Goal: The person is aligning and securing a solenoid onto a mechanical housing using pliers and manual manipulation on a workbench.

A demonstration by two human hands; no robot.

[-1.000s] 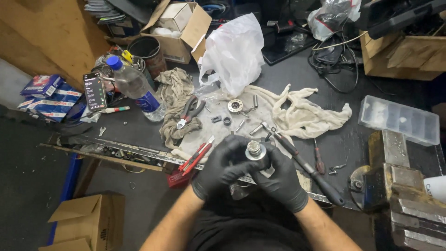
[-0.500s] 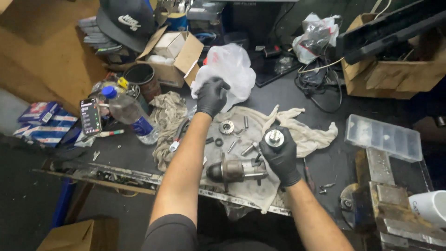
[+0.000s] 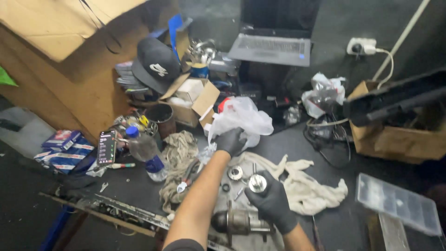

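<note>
My right hand [image 3: 272, 204] grips a round metal part [image 3: 257, 182], heavy-looking and slick, held around its rim, above the rag [image 3: 306, 186] mid-bench. My left hand [image 3: 231, 141] pinches the soft, crinkly white plastic bag [image 3: 241, 118] behind it.

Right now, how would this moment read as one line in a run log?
left hand: gripping white plastic bag | right hand: holding round metal part | cylindrical metal unit: lying on cloth

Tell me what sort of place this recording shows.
Probably a mechanic's repair bench in a small workshop. A dismantled motor-like metal unit lies on an oily rag among loose parts; pliers sit nearby; the right hand, black-gloved, holds a round metal part.
</note>
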